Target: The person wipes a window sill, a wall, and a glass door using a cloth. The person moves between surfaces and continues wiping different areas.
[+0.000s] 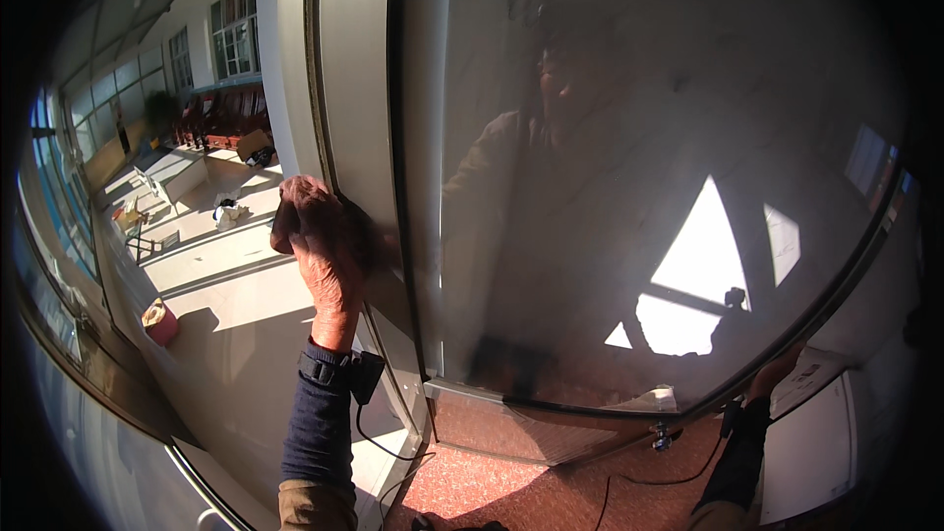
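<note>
My left hand is raised against the pale metal door frame. Bunched in its fingers is what looks like a dark reddish-brown cloth, partly in shadow. To the right stands a glass door panel with a dark edge; it mirrors a person and bright sunlit patches. At the panel's lower right edge, my right hand holds on, its fingertips mostly hidden. A small shiny metal knob sits below the glass, left of that hand.
Left of the frame is a sunlit tiled room with a pink bucket, a folding stool, a white table and a dark red wooden bench. Cables hang from my wrists over the reddish floor. A white box-like unit stands right.
</note>
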`<state>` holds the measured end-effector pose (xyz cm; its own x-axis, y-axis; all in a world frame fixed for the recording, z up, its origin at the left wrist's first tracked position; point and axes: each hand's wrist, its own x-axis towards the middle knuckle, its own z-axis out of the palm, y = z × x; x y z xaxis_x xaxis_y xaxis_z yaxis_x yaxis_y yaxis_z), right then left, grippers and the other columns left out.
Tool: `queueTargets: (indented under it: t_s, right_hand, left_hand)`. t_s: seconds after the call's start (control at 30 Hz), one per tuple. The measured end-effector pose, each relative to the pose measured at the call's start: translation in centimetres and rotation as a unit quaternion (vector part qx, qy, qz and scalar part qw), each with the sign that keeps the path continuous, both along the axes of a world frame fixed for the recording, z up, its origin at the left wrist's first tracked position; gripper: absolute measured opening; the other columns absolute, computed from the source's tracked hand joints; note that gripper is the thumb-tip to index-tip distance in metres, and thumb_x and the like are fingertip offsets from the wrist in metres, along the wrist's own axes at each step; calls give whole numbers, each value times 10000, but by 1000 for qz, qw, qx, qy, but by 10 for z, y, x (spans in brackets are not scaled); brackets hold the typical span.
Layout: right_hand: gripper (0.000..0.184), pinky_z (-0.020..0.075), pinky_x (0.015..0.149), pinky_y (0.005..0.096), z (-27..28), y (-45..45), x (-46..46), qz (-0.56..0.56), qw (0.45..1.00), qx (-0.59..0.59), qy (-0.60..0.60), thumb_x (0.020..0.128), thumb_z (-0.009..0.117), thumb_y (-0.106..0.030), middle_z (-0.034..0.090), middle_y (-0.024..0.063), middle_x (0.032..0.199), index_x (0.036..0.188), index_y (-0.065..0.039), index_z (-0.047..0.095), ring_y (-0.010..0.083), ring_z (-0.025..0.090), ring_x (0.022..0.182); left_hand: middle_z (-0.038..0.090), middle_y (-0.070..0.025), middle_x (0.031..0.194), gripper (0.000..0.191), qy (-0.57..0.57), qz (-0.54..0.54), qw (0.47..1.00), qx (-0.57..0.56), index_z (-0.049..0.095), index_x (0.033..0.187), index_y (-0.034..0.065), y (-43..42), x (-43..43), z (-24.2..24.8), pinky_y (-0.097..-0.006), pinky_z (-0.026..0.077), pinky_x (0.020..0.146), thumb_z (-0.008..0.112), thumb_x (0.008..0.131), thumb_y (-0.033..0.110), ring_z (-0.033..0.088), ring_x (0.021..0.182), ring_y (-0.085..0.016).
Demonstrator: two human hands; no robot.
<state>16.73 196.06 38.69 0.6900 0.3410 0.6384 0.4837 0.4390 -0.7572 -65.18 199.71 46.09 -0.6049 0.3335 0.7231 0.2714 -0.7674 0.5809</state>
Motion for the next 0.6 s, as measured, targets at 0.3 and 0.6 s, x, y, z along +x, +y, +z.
queueTargets:
  t_s: [0.3, 0.6]
  right_hand:
    - [574, 451, 1114, 379, 4, -4, -11, -21, 997, -10, -72, 1135, 361, -432, 560, 164, 1454, 1544, -33, 418, 283, 567, 1310]
    - [569, 483, 1068, 357, 7, -9, -14, 63, 997, -31, -34, 1145, 336, -429, 584, 139, 1398, 1519, -11, 434, 259, 594, 1246]
  left_hand:
    - [471, -197, 1450, 545, 276, 231, 933, 26, 406, 1531, 49, 19, -31, 176, -433, 438, 1102, 562, 1009, 68, 513, 1330, -351]
    - [570, -212, 1357, 499, 351, 353, 855, 148, 506, 1455, 72, 30, -45, 299, -467, 485, 1061, 609, 971, 135, 594, 1249, -390]
